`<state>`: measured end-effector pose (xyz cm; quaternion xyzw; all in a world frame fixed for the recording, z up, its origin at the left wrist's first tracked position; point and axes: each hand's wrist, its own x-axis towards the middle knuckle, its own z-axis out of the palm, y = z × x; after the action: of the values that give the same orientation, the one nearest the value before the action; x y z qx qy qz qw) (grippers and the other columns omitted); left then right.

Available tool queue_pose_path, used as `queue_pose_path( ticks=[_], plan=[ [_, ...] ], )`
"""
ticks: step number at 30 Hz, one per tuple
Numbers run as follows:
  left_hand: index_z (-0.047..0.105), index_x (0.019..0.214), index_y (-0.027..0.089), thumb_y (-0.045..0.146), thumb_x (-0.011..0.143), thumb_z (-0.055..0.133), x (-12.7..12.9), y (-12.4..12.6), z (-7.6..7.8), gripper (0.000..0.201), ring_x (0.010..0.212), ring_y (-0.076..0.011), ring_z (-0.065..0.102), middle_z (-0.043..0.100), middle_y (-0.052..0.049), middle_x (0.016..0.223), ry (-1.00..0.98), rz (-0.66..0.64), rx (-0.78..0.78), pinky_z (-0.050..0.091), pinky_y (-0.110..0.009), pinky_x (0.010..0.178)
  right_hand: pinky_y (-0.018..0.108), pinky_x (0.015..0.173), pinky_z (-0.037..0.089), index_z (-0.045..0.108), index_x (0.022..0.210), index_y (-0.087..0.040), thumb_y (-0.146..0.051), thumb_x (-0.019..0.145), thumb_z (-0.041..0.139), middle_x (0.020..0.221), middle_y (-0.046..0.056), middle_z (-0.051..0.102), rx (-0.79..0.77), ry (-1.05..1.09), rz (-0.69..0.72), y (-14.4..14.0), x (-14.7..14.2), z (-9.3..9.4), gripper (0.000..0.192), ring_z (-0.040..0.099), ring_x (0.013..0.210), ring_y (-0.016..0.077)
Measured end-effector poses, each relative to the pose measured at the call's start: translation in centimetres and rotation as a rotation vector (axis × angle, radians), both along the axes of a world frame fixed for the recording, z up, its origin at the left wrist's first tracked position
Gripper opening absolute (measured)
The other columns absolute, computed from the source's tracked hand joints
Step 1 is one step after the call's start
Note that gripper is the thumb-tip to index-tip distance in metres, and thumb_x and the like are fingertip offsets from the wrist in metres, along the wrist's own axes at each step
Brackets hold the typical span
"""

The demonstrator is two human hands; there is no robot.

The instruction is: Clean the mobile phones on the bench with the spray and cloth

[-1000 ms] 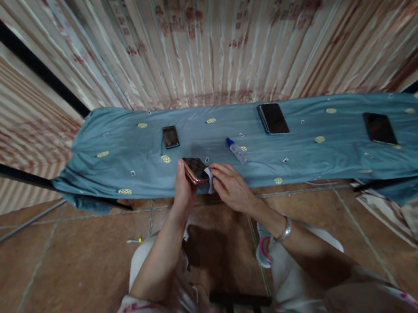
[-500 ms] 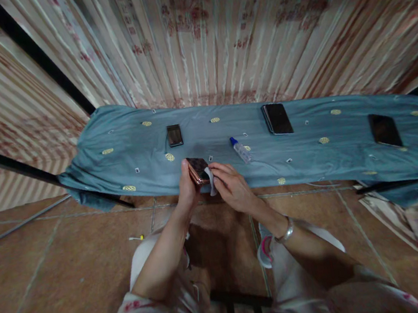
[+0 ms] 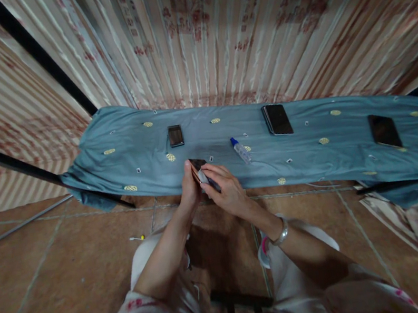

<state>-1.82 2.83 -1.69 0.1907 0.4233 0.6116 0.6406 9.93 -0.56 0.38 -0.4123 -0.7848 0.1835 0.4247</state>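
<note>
— Two hands meet just over the near edge of the tabletop. What do they have?

— The left hand is clamped on a small phone with a coppery rim, holding it tilted on edge. The right hand pinches a small white cloth and presses it against the phone's face, so the two hands are close together with the phone between them.

— Is the phone resting on anything?

— No, it is held above the near edge, roughly at the middle of the teal sheet that covers the tabletop.

— What lies nearest to them?

— A small clear bottle with a blue cap lies on its side just to the right of the hands. A small dark phone lies flat toward the far edge, a little left of the hands.

— And farther out?

— A larger dark phone lies near the far edge, right of the middle, and another dark phone lies well apart, toward the right end. A silver bracelet sits on the right wrist. A striped curtain hangs behind the tabletop, and brown floor tiles show below it.
</note>
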Motion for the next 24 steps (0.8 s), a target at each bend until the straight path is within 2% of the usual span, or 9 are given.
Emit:
queue_pose_path(
  ticks=[4, 8, 14, 19, 24],
  plan=[
    [0.065, 0.080, 0.014, 0.059, 0.086, 0.055, -0.2, 0.5, -0.4, 0.046, 0.068, -0.0126, 0.064, 0.068, -0.001, 0.073, -0.013, 0.000, 0.034, 0.050, -0.025, 0.075, 0.044, 0.107, 0.046, 0.063, 0.125, -0.019, -0.024, 0.096, 0.043, 0.128, 0.013, 0.064, 0.007, 0.010, 0.043, 0.0, -0.1, 0.2, 0.036, 0.057, 0.120, 0.0239],
    [0.065, 0.080, 0.014, 0.057, 0.088, 0.054, -0.5, 0.6, 0.1, 0.044, 0.068, -0.0122, 0.064, 0.068, -0.001, 0.074, -0.030, 0.027, 0.064, 0.050, -0.025, 0.076, 0.045, 0.107, 0.045, 0.062, 0.128, -0.021, -0.021, 0.095, 0.041, 0.131, 0.011, 0.062, 0.006, -0.003, 0.069, -0.1, 0.1, 0.5, 0.039, 0.055, 0.123, 0.0234],
    [0.066, 0.080, 0.014, 0.057, 0.088, 0.054, -0.8, 0.5, 0.9, 0.045, 0.065, -0.0130, 0.064, 0.068, -0.002, 0.071, -0.006, 0.042, -0.001, 0.051, -0.024, 0.068, 0.045, 0.108, 0.044, 0.062, 0.127, -0.018, -0.018, 0.094, 0.040, 0.134, 0.012, 0.061, 0.001, -0.034, 0.087, -0.1, 0.7, 0.6, 0.040, 0.054, 0.125, 0.0232],
    [0.066, 0.083, 0.015, 0.052, 0.091, 0.053, -0.8, 0.4, 1.5, 0.040, 0.072, -0.0136, 0.068, 0.070, -0.002, 0.074, -0.032, 0.070, -0.011, 0.053, -0.024, 0.074, 0.046, 0.108, 0.045, 0.061, 0.128, -0.022, -0.017, 0.094, 0.040, 0.134, 0.009, 0.060, -0.023, -0.037, 0.083, -0.1, 1.0, 0.4, 0.041, 0.053, 0.125, 0.0224],
    [0.065, 0.085, 0.015, 0.053, 0.091, 0.051, -0.8, 0.4, 2.2, 0.041, 0.079, -0.0172, 0.070, 0.070, -0.004, 0.073, -0.035, 0.069, -0.067, 0.056, -0.027, 0.076, 0.047, 0.107, 0.045, 0.061, 0.128, -0.021, -0.019, 0.095, 0.039, 0.134, 0.011, 0.060, -0.027, -0.062, 0.048, 0.1, 1.1, -0.1, 0.040, 0.053, 0.125, 0.0230]
  ],
)
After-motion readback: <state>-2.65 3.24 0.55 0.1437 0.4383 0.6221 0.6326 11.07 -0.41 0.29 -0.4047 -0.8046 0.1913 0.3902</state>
